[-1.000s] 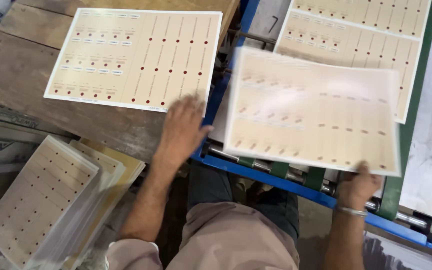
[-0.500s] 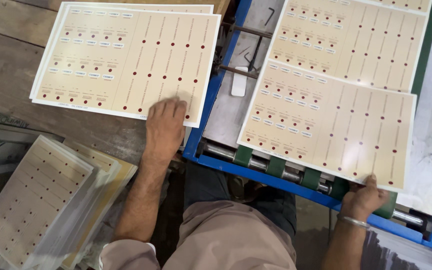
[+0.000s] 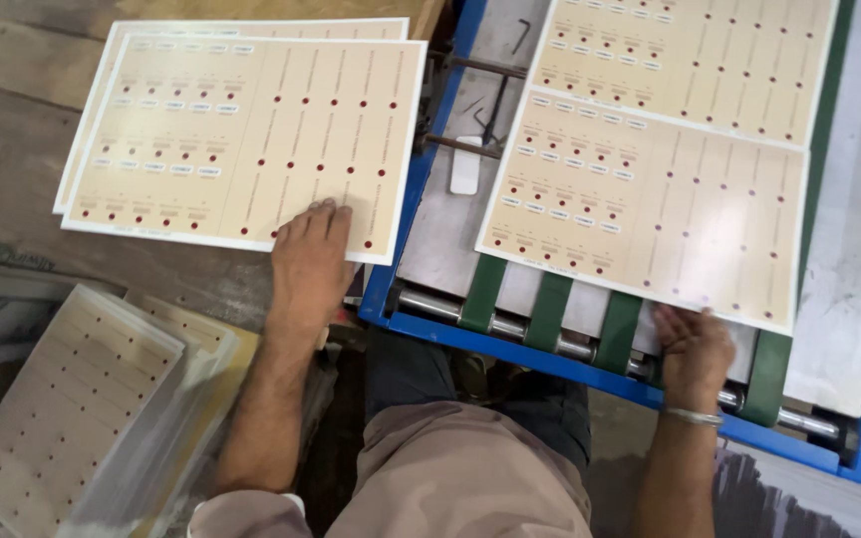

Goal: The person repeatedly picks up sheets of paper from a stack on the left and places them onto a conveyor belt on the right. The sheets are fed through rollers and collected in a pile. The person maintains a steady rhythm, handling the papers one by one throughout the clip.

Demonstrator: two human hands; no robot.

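A blue-framed conveyor machine point(image 3: 421, 329) fills the right half of the view, with green belts point(image 3: 548, 311) running over a steel roller point(image 3: 510, 324) at its near edge; beside it on the left stands a worn wooden tabletop point(image 3: 12, 169). On the machine's bed lies a cream printed sheet point(image 3: 650, 204) dotted with dark red spots, its near edge hanging just past the belts; a second sheet of the same kind point(image 3: 700, 55) lies beyond it, the near one overlapping its edge. On the tabletop lies another cream printed sheet point(image 3: 241, 134) atop a like sheet point(image 3: 102, 40) that peeks out at the top and left; below the tabletop, at lower left, a stack of plastic-wrapped sheets point(image 3: 72, 399) leans at an angle. A small white block point(image 3: 464, 165) rests on the bare metal between the tabletop and the machine's sheets.

The left hand point(image 3: 309, 264) lies flat on the near right part of the tabletop's top sheet, fingers point(image 3: 323, 214) close together and stretched out, pressing rather than gripping; the sheet spreads away from them up and to the left. The right hand point(image 3: 695, 349), a metal bangle point(image 3: 692, 416) at its wrist, sits at the near edge of the machine's sheet by the roller; its fingers point(image 3: 672, 321) are curled and touch that edge from below, though whether they pinch the sheet I cannot tell.
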